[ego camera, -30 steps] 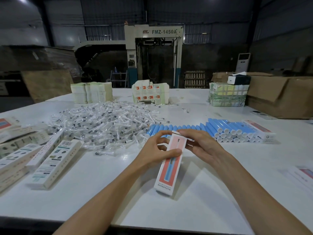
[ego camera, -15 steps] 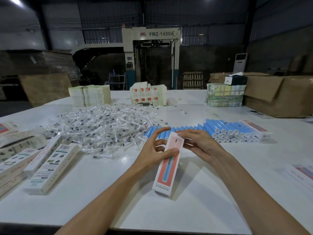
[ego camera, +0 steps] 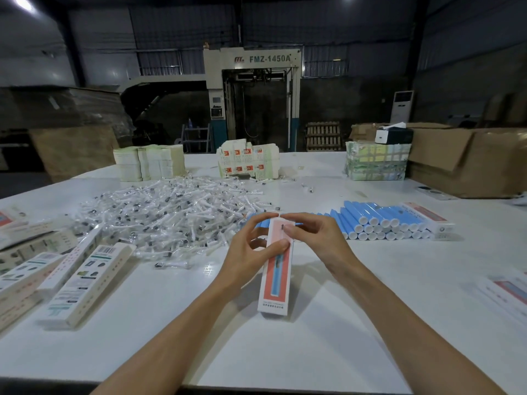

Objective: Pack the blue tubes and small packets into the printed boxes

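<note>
1. Left hand [ego camera: 248, 252] has the printed box [ego camera: 276, 276] in its grip. The thumb is pressed on the pink front and the fingers are curled round behind the upper part.
2. Right hand [ego camera: 319, 238] pinches the box's far end, thumb on top and fingers wrapped over the tip. There's a tiny dark bit right by the thumb, can't tell what it is.
3. The box points away from the person, dead centre over the white table [ego camera: 356, 323], and its near end looks like it's sitting on the table.
4. Blue tubes [ego camera: 379, 220] are piled in a row just past the right hand, white caps facing this way.
5. Small packets [ego camera: 171, 215] are in 1 big clear heap beyond the left hand.
6. A bunch of closed boxes [ego camera: 85, 280] lie on the left side of the table.
7. 3 stacks of flat cartons [ego camera: 248, 162] sit along the far edge, and the machine [ego camera: 252, 89] behind them reads FMZ-1450A.
</note>
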Available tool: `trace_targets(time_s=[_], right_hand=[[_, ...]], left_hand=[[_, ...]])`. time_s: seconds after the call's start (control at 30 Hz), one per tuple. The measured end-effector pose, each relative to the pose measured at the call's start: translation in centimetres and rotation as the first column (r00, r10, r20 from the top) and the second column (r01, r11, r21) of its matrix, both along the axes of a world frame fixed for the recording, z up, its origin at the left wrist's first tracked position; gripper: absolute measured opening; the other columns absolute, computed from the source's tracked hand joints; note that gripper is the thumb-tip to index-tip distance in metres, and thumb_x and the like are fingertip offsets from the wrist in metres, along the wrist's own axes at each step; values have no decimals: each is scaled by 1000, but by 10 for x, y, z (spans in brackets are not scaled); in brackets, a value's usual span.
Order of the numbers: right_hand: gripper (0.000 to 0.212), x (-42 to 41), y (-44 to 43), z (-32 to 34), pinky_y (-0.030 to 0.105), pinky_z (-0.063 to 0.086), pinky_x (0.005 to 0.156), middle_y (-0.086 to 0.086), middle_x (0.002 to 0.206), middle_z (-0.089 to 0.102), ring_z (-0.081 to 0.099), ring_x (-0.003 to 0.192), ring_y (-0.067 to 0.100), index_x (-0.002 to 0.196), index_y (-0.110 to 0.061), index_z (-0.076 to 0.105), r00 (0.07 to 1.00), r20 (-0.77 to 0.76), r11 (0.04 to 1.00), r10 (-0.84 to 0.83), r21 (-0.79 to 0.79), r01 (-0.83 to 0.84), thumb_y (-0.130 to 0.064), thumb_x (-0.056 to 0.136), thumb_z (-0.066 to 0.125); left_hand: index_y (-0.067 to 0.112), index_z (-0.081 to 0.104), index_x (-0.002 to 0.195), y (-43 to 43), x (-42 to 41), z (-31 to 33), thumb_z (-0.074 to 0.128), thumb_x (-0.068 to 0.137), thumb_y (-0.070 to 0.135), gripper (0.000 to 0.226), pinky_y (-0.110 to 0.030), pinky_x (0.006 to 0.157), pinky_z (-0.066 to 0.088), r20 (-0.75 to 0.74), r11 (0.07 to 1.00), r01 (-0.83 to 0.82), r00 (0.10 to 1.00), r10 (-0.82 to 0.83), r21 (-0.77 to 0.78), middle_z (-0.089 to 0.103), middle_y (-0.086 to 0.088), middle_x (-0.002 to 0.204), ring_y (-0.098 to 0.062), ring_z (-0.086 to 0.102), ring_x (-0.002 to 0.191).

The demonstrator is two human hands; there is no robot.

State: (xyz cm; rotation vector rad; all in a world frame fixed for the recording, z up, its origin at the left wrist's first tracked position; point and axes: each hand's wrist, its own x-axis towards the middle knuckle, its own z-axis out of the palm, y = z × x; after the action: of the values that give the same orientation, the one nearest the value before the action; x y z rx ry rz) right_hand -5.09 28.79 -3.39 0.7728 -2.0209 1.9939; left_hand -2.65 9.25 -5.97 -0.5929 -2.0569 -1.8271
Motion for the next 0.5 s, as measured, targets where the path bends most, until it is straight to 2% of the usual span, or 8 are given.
trace_targets(time_s=[0.17,0.3,0.37,0.43,0.5], right_hand=[[23,-1,-4,-6,24,57,87,-3,110,80,75,101,13,115,-19,79,1000,15,1000,4,21,-4,-8,97,71],[40,1,-14,-12,17,54,89,-7,126,70,68,114,6,141,-25,62,991,84,994,-100,52,96,-18,102,67],[45,2,-15,-12,14,54,84,-7,131,64,65,116,7,148,-29,54,980,78,977,-184,128,173,-28,104,65],[48,6,-16,-13,13,55,77,-8,134,57,64,114,7,149,-32,48,981,30,951,-194,250,181,-39,104,63],[60,15,-18,-14,24,58,87,-10,138,50,61,118,9,152,-37,41,989,-9,897,-149,419,139,-56,100,61]], left_hand=[[40,62,138,2,-3,-5,90,89,35,56,-23,79,59,8,1000,-14,1000,14,-2,80,2,107,-15,77,91],[48,58,124,6,-3,-8,90,88,40,48,-23,70,61,85,996,-78,994,74,42,79,8,106,-16,80,88],[48,56,118,8,-3,-8,91,85,40,49,-28,64,64,96,989,-138,987,132,59,77,8,106,-16,81,83],[44,53,116,8,-4,-8,91,87,32,49,-31,60,64,103,981,-173,981,163,91,75,3,109,-14,80,81],[39,50,116,9,-6,-8,87,91,20,49,-31,58,63,142,973,-183,976,164,138,72,-7,112,-15,80,80]])
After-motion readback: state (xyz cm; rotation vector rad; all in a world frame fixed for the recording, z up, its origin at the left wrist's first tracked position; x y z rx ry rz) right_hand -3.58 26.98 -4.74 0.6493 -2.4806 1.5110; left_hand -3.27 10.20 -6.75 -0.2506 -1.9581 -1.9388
